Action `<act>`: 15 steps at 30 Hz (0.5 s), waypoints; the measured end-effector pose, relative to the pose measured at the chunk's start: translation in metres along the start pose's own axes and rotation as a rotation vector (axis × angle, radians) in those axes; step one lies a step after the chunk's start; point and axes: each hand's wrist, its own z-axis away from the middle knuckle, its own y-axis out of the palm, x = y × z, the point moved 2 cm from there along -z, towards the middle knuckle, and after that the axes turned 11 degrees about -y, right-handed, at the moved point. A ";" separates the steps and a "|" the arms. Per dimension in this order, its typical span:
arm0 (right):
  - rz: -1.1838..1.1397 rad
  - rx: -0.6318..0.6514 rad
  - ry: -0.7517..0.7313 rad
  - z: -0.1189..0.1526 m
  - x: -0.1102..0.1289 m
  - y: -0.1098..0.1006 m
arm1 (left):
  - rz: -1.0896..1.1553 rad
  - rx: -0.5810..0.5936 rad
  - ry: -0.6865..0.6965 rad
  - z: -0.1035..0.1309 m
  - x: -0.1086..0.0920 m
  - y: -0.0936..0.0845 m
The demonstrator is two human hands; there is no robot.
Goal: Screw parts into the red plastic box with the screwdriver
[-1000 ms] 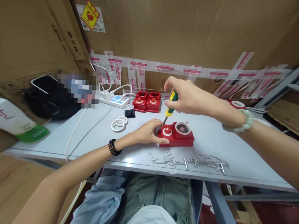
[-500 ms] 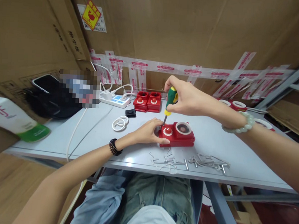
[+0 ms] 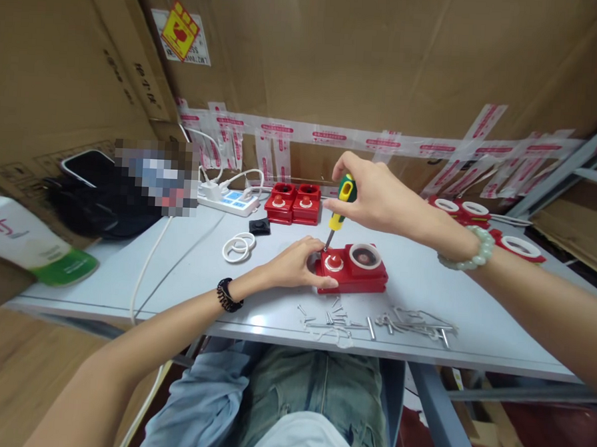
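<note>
Tall cardboard stands behind the table, banded low down with printed tape. On the table's left side leans a white and green tube. Further back sits a white power strip with plugs and cords in it.

The red box being worked on lies flat near the front middle of the table. A red knob sits on its left part and a white ring circles a dark round opening on its right part. The left hand is clasped around the box's left end, thumb along the front and fingers at the back corner. The right hand, above, is curled around the handle of a green and yellow screwdriver, which slants down with its tip at that same corner, next to the left fingers.

Two smaller-looking red boxes stand side by side behind, and red parts with white rings lie to the right. Two loose white rings overlap near a little black piece. Nearest the front edge lie a tangle of metal bits and scattered screws.
</note>
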 end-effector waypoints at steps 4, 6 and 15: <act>-0.156 0.024 0.022 0.002 -0.001 0.001 | 0.019 0.009 0.000 0.000 0.001 0.001; -0.218 0.033 0.018 0.003 0.001 -0.001 | 0.018 0.006 -0.002 0.000 0.002 0.001; -0.280 -0.014 0.002 0.006 0.002 -0.005 | 0.041 0.012 -0.019 0.000 0.000 0.000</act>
